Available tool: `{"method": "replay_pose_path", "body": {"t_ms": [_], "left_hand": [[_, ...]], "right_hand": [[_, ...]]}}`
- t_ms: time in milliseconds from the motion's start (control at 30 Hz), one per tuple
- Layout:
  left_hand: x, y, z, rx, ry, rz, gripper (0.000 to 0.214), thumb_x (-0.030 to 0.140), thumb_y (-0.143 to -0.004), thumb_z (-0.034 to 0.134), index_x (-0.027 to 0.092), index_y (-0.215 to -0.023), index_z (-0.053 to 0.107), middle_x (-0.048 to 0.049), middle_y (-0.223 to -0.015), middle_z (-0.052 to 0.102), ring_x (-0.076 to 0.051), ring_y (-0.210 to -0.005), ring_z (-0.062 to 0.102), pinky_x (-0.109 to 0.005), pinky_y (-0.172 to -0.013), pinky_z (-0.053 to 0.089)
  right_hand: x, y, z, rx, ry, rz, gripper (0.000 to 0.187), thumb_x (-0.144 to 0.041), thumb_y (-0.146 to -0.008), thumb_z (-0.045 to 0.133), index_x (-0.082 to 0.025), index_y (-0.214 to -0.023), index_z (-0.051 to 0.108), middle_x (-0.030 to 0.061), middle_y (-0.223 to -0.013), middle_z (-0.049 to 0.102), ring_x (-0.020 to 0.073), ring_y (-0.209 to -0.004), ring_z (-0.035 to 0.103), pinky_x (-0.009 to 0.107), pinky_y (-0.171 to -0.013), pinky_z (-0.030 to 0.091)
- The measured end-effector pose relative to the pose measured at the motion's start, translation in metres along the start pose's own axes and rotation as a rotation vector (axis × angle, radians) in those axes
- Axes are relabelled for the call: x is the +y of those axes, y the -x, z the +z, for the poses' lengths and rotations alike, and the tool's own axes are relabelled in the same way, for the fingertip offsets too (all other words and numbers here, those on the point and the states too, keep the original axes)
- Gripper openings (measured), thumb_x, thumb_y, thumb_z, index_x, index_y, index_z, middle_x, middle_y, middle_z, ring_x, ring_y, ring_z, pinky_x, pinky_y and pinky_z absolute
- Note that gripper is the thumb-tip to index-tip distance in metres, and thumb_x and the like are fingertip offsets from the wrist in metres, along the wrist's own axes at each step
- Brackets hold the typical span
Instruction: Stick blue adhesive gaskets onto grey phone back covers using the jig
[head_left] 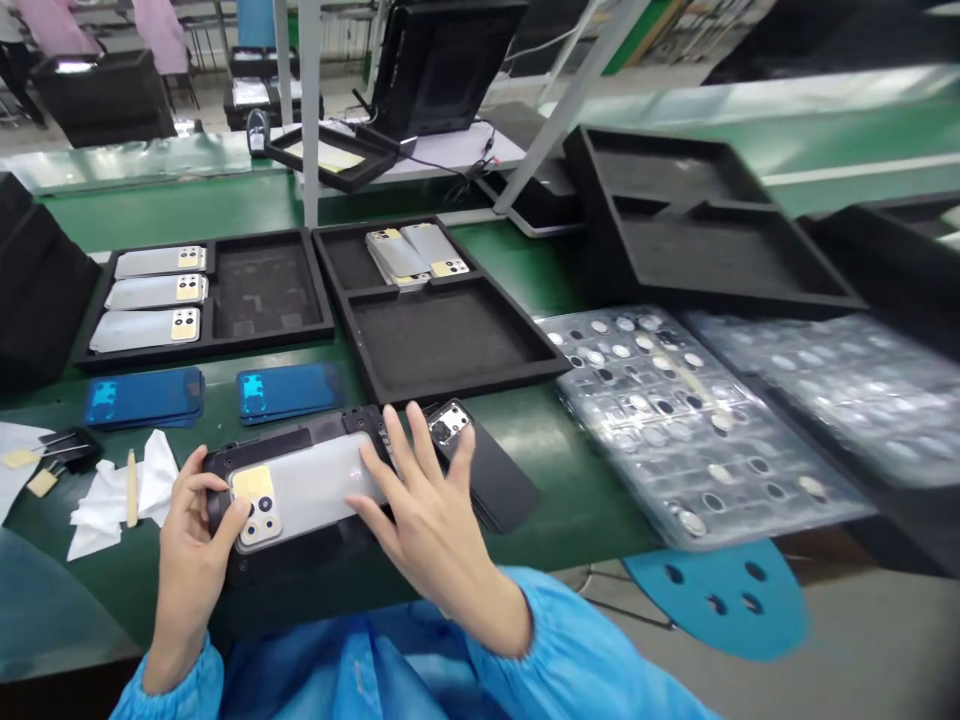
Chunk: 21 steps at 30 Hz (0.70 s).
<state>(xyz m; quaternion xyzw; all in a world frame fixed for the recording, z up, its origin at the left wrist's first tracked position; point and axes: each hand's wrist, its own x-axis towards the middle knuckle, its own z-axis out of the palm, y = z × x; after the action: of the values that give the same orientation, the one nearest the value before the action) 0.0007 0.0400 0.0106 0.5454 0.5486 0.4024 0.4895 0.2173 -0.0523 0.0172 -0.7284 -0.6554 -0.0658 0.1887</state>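
A silvery phone back cover with a yellow-filmed camera area lies in a black fixture at the front of the bench. My left hand grips its camera end, the thumb by the lenses and the fingers curled at the fixture's edge. Over the other end, my right hand is spread, with fingertips touching or just above the cover. Dark phone back covers lie right behind that hand, partly hidden by it. Blue film-covered sheets in a left stack and a right stack lie beyond the fixture.
A left black tray and a middle black tray hold silvery covers. Clear blister sheets with round parts lie right. White wipes and a small tool are at left. A blue stool stands below the edge.
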Motion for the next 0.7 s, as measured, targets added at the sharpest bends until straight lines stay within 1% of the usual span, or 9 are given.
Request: {"method": "replay_pose_path", "body": {"t_ms": [67,167,267,367,433,533,600,700], "left_hand": [[-0.001,0.001,0.0,-0.009,-0.005,-0.011,0.039,0.046,-0.072,0.083,0.024,-0.085,0.053,-0.0122,-0.162,0.038,-0.033,-0.147,0.04,-0.043,-0.118,0.037],[0.0,0.004,-0.001,-0.009,-0.012,-0.008,0.039,0.045,-0.073,0.082,0.023,-0.083,0.052,-0.0123,-0.161,0.039,-0.033,-0.145,0.043,-0.042,-0.115,0.039],[0.0,0.006,-0.002,-0.01,-0.023,-0.012,0.037,0.044,-0.074,0.081,0.023,-0.083,0.052,-0.012,-0.163,0.037,-0.032,-0.146,0.043,-0.042,-0.113,0.039],[0.001,0.007,-0.001,-0.022,-0.035,-0.027,0.036,0.044,-0.075,0.08,0.023,-0.082,0.051,-0.0129,-0.163,0.037,-0.033,-0.146,0.043,-0.043,-0.111,0.041],[0.001,0.007,0.0,-0.019,-0.036,-0.029,0.036,0.044,-0.075,0.079,0.023,-0.08,0.05,-0.0131,-0.162,0.038,-0.034,-0.147,0.041,-0.043,-0.109,0.042],[0.002,0.008,0.001,0.004,-0.034,-0.029,0.038,0.044,-0.074,0.08,0.024,-0.076,0.047,-0.0143,-0.161,0.04,-0.035,-0.149,0.037,-0.045,-0.108,0.043],[0.002,0.009,0.002,0.007,-0.035,-0.039,0.038,0.044,-0.073,0.079,0.024,-0.075,0.046,-0.0163,-0.16,0.041,-0.036,-0.149,0.036,-0.047,-0.109,0.041],[0.001,0.011,0.003,-0.006,-0.031,-0.03,0.036,0.042,-0.074,0.077,0.024,-0.074,0.045,-0.0185,-0.159,0.042,-0.037,-0.148,0.039,-0.049,-0.111,0.038]], "right_hand": [[-0.001,0.008,0.0,0.017,0.025,-0.011,0.05,-0.045,-0.107,0.035,-0.011,-0.126,0.067,0.0262,-0.152,0.051,0.0414,-0.147,0.041,0.076,-0.117,0.009],[0.001,0.006,0.001,0.055,0.046,-0.016,0.047,-0.04,-0.108,0.033,-0.014,-0.119,0.07,0.0247,-0.151,0.053,0.0399,-0.145,0.045,0.074,-0.118,0.009],[0.0,0.004,0.0,0.052,0.064,-0.024,0.049,-0.038,-0.108,0.03,-0.012,-0.117,0.071,0.0263,-0.151,0.052,0.0408,-0.144,0.045,0.075,-0.117,0.011],[-0.003,0.013,-0.003,0.051,0.071,-0.059,0.047,-0.036,-0.108,0.032,-0.009,-0.123,0.067,0.0278,-0.148,0.055,0.0432,-0.146,0.043,0.076,-0.116,0.012],[-0.002,0.017,-0.003,0.058,0.053,-0.04,0.044,-0.038,-0.107,0.035,-0.012,-0.122,0.068,0.0261,-0.147,0.057,0.0431,-0.147,0.041,0.075,-0.116,0.016],[0.001,0.017,-0.001,0.048,0.022,0.024,0.044,-0.042,-0.106,0.038,-0.016,-0.118,0.07,0.0249,-0.151,0.053,0.0428,-0.147,0.041,0.073,-0.114,0.024],[0.003,0.019,0.0,0.025,0.016,0.01,0.043,-0.041,-0.106,0.039,-0.015,-0.123,0.068,0.0262,-0.153,0.05,0.044,-0.147,0.041,0.074,-0.113,0.026],[0.002,0.026,0.001,0.001,0.013,-0.058,0.044,-0.04,-0.105,0.041,-0.013,-0.135,0.06,0.0277,-0.153,0.049,0.0453,-0.147,0.039,0.076,-0.112,0.024]]}}
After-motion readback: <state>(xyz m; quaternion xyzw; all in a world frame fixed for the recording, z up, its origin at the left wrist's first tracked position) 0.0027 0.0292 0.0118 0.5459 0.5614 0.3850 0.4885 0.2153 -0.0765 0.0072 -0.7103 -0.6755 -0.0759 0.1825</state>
